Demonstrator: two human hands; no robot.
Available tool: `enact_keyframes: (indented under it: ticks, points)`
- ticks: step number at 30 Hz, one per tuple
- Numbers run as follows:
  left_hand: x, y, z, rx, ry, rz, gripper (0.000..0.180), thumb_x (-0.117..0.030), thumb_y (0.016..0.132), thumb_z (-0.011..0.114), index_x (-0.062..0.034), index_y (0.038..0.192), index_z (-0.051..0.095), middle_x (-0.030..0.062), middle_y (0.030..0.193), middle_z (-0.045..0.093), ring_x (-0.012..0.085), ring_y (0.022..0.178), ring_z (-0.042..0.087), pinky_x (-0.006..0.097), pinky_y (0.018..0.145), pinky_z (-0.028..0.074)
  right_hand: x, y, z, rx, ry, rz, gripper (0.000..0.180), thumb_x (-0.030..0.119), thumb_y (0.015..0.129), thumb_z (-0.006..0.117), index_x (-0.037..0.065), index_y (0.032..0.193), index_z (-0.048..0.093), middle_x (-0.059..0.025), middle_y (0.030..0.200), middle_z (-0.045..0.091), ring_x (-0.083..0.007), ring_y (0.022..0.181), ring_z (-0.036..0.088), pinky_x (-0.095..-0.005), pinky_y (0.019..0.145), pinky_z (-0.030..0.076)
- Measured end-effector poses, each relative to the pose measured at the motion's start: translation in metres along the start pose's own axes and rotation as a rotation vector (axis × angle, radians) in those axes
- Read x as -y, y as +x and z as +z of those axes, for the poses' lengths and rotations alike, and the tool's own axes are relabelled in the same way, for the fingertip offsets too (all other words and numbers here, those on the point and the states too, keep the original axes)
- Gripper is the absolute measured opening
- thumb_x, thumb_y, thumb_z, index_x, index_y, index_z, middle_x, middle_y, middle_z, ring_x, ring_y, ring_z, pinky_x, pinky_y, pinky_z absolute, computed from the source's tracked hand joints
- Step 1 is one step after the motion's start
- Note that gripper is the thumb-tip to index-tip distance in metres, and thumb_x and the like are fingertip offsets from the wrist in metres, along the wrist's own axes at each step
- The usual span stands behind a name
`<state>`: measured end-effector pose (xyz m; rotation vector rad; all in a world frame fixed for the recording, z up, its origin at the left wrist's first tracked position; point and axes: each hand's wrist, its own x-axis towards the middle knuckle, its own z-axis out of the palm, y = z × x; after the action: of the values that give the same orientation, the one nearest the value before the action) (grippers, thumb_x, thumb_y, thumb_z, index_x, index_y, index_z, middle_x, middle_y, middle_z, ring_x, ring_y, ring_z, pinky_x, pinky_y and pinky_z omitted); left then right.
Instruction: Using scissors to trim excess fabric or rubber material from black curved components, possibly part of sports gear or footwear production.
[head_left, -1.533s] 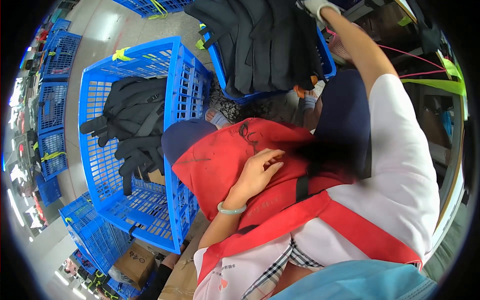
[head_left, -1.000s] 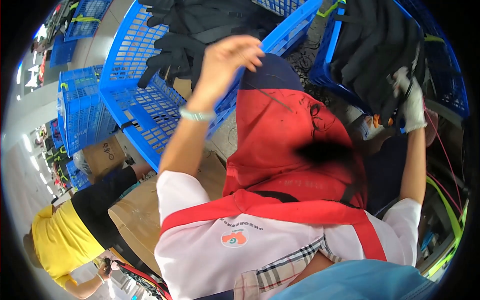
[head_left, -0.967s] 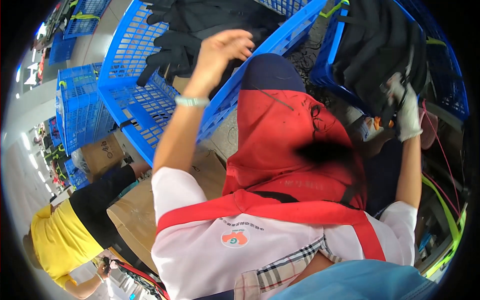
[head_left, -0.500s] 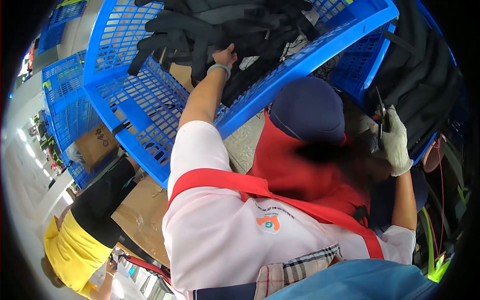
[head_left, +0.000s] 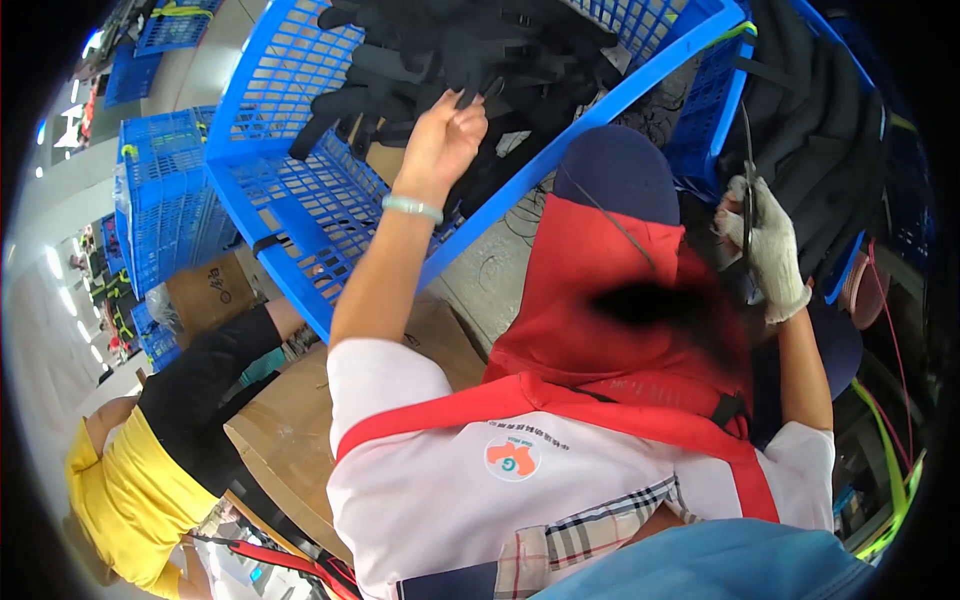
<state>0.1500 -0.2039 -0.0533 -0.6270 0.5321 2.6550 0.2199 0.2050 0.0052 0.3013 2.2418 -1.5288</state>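
My left hand (head_left: 447,135), bare with a pale bangle on its wrist, is closed over the near edge of a blue plastic crate. Its fingers pinch the end of a black fabric strip (head_left: 466,68), which runs back into a heap of similar black pieces (head_left: 400,70) in the crate (head_left: 300,235). My right hand (head_left: 768,245), in a whitish knitted glove, is closed around what look like scissors (head_left: 747,150), with a long thin dark blade pointing up and away. The scissors' handle is mostly hidden by the glove.
A second blue crate (head_left: 705,125) with long black fabric pieces (head_left: 815,130) stands at the right. Left lie stacked blue crates (head_left: 175,200) and cardboard boxes (head_left: 285,430). A person in a yellow shirt (head_left: 140,490) is at the lower left. My red apron (head_left: 590,290) hangs over my lap.
My left hand has drawn back toward me out of the heap, pulling the end of a black strip. My right hand has shifted slightly left and up with the scissors.
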Motion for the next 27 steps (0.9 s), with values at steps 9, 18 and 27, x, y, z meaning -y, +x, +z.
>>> enact_keyframes:
  ticks: [9, 18, 27]
  points:
    - [0.189, -0.175, 0.094, 0.267, 0.761, 0.04, 0.038, 0.005, 0.083, 0.06, -0.0011, 0.119, 0.048, 0.007, 0.099, 0.059, 0.0093, 0.07, 0.057, 0.021, 0.055, 0.049, 0.056, -0.069, 0.055, 0.339, 0.831, -0.11, 0.025, 0.011, 0.089, 0.063, -0.001, 0.11, 0.055, -0.0046, 0.089, 0.062, -0.0122, 0.077, 0.062, -0.0236, 0.068, 0.051]
    - [0.204, -0.182, 0.079, 0.215, 1.01, 0.112, 0.03, -0.019, 0.091, 0.062, 0.002, 0.113, 0.057, 0.0031, 0.096, 0.064, 0.0123, 0.09, 0.06, 0.027, 0.082, 0.048, 0.026, -0.145, 0.023, 0.407, 0.553, -0.173, 0.035, 0.005, 0.083, 0.07, 0.001, 0.112, 0.051, -0.0019, 0.095, 0.053, -0.0124, 0.088, 0.062, -0.0237, 0.073, 0.054]
    - [0.209, -0.171, 0.088, 0.344, 0.542, 0.024, 0.033, -0.006, 0.085, 0.065, -0.0012, 0.117, 0.055, 0.0079, 0.108, 0.061, 0.0193, 0.1, 0.059, 0.033, 0.092, 0.046, 0.006, -0.144, 0.033, 0.41, 0.647, -0.187, 0.023, 0.024, 0.084, 0.063, 0.005, 0.094, 0.054, 0.0023, 0.072, 0.053, -0.0048, 0.063, 0.051, -0.0195, 0.058, 0.041]
